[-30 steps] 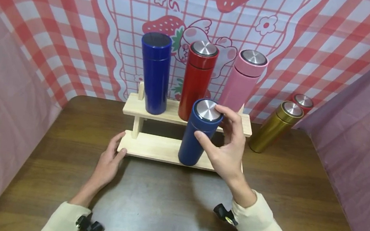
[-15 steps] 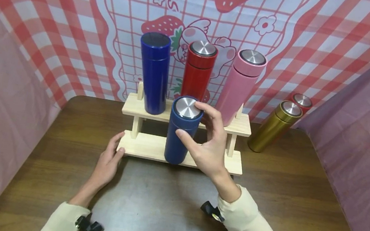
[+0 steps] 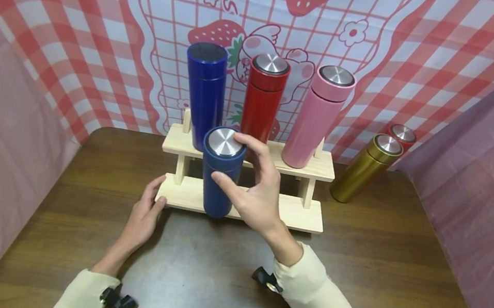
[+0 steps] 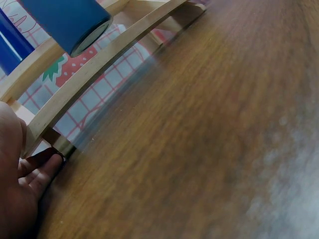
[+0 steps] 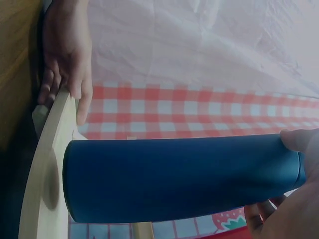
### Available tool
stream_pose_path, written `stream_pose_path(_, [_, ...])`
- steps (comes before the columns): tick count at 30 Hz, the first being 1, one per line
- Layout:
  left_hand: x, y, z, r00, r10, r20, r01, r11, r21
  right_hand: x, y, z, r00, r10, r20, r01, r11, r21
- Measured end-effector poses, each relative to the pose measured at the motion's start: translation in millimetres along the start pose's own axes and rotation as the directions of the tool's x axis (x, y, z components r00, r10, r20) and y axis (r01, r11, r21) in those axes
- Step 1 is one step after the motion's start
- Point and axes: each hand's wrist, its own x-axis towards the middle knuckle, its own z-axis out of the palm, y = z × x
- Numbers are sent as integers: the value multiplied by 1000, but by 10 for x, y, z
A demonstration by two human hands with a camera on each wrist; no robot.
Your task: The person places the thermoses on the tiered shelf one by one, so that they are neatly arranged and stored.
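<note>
Clearly, much rests on the grip. The right hand [image 3: 257, 197] holds the navy bottle [image 3: 214, 194] by its upper part, thumb and fingers clamped on its sides near the lid [image 3: 225, 142]. The bottle hangs nearly upright over the left half of the lower board [image 3: 181, 195] of the wooden rack [image 3: 300, 213]; in the left wrist view its base shows just apart from that board. The left hand [image 3: 145, 216] grips the board's left end, thumb and fingers curled around it, which probably steadies a rack that looks light. Held so high, the bottle could swing at its foot, so a slow, straight descent seems wisest, with the whole base over the board rather than past its front edge. The right knuckles need room too: the red bottle [image 3: 262, 106] and the dark blue bottle [image 3: 206, 96] stand behind on the upper board [image 3: 177, 140], and a knock could tip either. Fingers best part only once the base sits flat.
</note>
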Motion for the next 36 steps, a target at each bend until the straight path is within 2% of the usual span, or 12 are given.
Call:
stream_pose_path(11, [3,-7,-7,1000,-17,12,17,1000,-21,10,46,150,999,22,28,-22,1000,7])
stream_pose_path(15, [3,-29,1,1000,-8,0,8,1000,-30,21,66,201,999,36,23,-36,999,11])
stream_pose_path(16, [5,-68,4,1000,15,-7,-15,999,-33,24,72,214,999,39,23,-39,999,13])
stream_pose_path(18, [5,-82,6,1000,22,-12,-23,999,-35,27,86,234,999,45,24,-45,999,19])
stream_pose_path(24, [11,-38,13,1000,-10,-8,10,1000,-16,41,128,290,998,52,18,-53,998,37])
stream_pose_path(31, [2,-85,15,999,31,-24,-31,1000,-7,52,170,362,998,64,8,-64,997,51])
stream_pose_path(35, [0,-54,10,1000,18,-21,-18,1000,4,43,193,403,998,68,9,-68,996,62])
stream_pose_path(36, [-2,-30,6,1000,-2,-14,2,1000,7,40,199,412,998,69,9,-69,996,63])
